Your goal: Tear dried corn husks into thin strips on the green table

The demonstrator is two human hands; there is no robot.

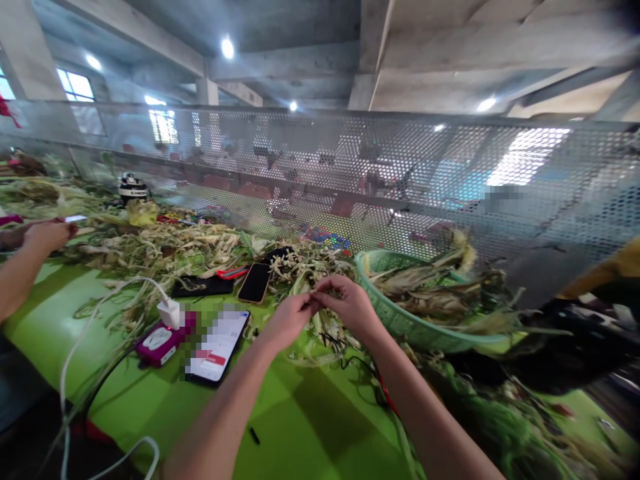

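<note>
My left hand and my right hand meet above the green table, fingertips pinched together. Whatever is between the fingers is hidden or too small to name. Beneath and behind them lie dry, pale husk strips. Left of my left hand, a phone with a lit screen lies face up. A dark-screened phone rests a little farther back. Right of my right hand stands a green plastic basket holding dry husks.
A purple power strip with a white charger and cables sits at left. A red-handled tool lies near the phones. Another person's hand is at far left. A perforated metal partition runs behind the table.
</note>
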